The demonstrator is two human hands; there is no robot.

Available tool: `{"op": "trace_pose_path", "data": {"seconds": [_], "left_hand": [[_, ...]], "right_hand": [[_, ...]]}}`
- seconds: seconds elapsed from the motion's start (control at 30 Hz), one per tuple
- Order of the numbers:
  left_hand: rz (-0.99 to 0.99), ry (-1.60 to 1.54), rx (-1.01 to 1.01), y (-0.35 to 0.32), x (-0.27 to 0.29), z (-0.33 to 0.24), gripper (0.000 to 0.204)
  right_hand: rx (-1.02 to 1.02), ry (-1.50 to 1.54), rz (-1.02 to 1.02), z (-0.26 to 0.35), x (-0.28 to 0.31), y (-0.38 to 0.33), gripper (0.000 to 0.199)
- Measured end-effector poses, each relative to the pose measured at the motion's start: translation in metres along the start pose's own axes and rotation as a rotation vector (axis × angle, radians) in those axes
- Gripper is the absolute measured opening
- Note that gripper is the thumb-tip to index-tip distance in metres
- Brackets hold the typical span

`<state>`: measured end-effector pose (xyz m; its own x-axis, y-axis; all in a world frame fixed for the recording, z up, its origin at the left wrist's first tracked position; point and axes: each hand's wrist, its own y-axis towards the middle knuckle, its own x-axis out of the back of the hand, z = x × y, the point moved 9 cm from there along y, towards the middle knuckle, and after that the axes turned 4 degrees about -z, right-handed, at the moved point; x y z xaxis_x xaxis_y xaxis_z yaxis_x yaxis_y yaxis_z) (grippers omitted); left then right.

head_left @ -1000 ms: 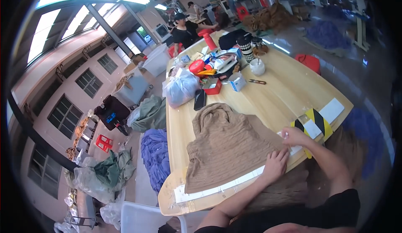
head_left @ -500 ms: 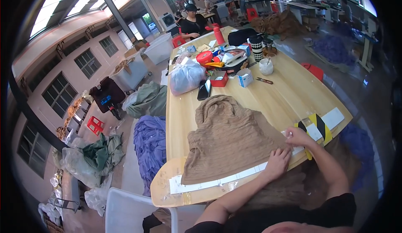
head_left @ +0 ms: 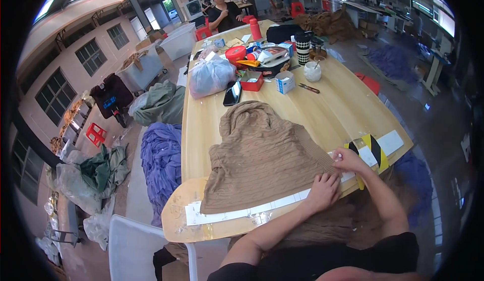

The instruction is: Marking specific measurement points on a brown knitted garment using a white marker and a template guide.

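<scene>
Brown knitted garment [head_left: 262, 160] along near edge of bench [head_left: 353, 112], overlapping white strip [head_left: 257, 212]. Left hand [head_left: 324, 192] flat at its right corner; right hand [head_left: 349, 160] with fingers pinched on small white piece [head_left: 339, 156]. Bare wood rightward; beyond, phone [head_left: 232, 94], red box [head_left: 259, 86], bag [head_left: 212, 76].

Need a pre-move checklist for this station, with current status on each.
1. Left hand on the garment: ok, fingers rest at its near edge, toward the right end.
2. Right hand at the garment's right corner: ok, fingers curled there.
3. What the right hand grips: cannot tell; a small white bit shows at its fingertips.
4. Garment's near edge along the white strip: ok, strip shows along most of it.
5. Garment smooth all over: not ok, far end is bunched.
6. Snips clear of garment and hands: ok, lying apart on the table.
</scene>
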<state>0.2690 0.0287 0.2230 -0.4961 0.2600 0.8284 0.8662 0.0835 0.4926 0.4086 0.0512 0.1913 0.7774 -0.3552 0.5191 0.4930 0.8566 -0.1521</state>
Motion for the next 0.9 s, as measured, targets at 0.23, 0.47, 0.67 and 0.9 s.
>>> {"op": "trace_pose_path", "data": {"seconds": [0.23, 0.47, 0.67, 0.9], "left_hand": [[-0.017, -0.021, 0.006, -0.005, 0.003, 0.006, 0.050], [-0.058, -0.053, 0.001, -0.007, 0.007, 0.007, 0.051], [-0.043, -0.061, 0.017, -0.009, 0.005, 0.008, 0.051], [-0.098, -0.061, -0.006, -0.008, 0.007, 0.004, 0.052]], "right_hand": [[-0.051, 0.002, 0.049, -0.004, -0.007, 0.004, 0.022], [-0.080, -0.014, 0.033, -0.012, -0.008, 0.006, 0.023], [-0.130, -0.016, 0.025, -0.008, -0.009, 0.003, 0.024], [-0.123, -0.004, 0.020, -0.014, -0.006, 0.004, 0.024]]}}
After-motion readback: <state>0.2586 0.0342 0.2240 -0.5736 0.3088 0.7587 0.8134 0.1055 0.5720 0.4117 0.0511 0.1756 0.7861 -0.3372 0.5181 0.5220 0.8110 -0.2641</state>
